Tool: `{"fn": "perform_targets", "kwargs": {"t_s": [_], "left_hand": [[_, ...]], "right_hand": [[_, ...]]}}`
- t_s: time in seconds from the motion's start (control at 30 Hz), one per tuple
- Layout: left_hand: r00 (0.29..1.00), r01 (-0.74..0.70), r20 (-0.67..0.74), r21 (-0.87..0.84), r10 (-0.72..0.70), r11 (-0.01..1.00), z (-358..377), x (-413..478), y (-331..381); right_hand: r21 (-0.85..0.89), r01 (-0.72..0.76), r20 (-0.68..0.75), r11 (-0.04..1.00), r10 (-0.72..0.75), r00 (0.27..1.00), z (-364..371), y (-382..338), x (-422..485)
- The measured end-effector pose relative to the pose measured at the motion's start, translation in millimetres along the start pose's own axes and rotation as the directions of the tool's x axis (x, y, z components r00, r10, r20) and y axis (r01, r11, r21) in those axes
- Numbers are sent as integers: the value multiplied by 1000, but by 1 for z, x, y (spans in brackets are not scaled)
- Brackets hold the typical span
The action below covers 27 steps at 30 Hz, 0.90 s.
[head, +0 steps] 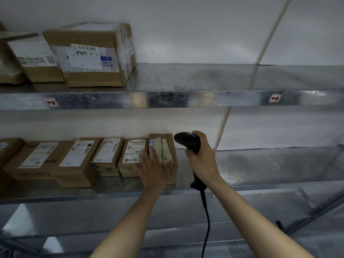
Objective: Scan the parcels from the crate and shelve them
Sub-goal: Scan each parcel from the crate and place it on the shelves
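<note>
Head view, facing a metal rack against a pale wall. On the middle shelf [260, 164], a row of parcels [78, 157] side by side, brown cardboard with white barcode labels facing up and forward, from the left edge to about mid-frame. At the right end of that row, the end parcel [166, 142], standing on the shelf and touching its neighbour on the left, bare metal to its right. Left hand [155, 169] flat, fingers straight and spread, palm toward the front of the end parcel and its neighbour, fingertips over both labels; touching or just in front, not clear. Right hand [202, 159] wrapped round the grip of a black scanner [186, 141], upright just beside the end parcel's right side, head turned left toward it, small red and blue lights on top. Black cable [206, 220] hanging from the handle's base down between the forearms. On the upper shelf [167, 100], far left, a large box [89, 56] with a smaller box [35, 58] touching its left side; handwritten tag [50, 102] "1-2" on the front lip
</note>
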<state>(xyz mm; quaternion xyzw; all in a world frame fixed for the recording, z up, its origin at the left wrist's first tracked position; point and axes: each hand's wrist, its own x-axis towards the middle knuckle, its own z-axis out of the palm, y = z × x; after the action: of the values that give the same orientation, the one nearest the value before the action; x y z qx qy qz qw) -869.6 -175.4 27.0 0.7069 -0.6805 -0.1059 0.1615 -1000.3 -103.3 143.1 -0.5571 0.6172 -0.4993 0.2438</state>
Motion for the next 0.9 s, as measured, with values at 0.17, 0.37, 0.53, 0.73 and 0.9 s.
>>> {"fn": "perform_targets", "kwargs": {"t_s": [0.17, 0.37, 0.53, 0.73, 0.9], "left_hand": [[1000, -18, 0, -51, 18, 999, -11, -1, -7], [998, -20, -58, -74, 16, 997, -37, -9, -41], [991, 65, -113, -72, -73, 995, -66, -30, -87], [966, 181, -173, -73, -191, 981, -98, -71, -160], [919, 330, -208, -58, -334, 942, -130, -110, -223]], "right_hand": [[21, 27, 19, 999, -28, 999, 5, -8, -1], [23, 74, 66, 997, -75, 995, 19, -22, -5], [55, 107, 154, 993, -114, 981, 43, -37, -12], [129, 135, 309, 982, -169, 936, 90, -66, -35], [213, 148, 422, 966, -228, 878, 139, -99, -63]]}}
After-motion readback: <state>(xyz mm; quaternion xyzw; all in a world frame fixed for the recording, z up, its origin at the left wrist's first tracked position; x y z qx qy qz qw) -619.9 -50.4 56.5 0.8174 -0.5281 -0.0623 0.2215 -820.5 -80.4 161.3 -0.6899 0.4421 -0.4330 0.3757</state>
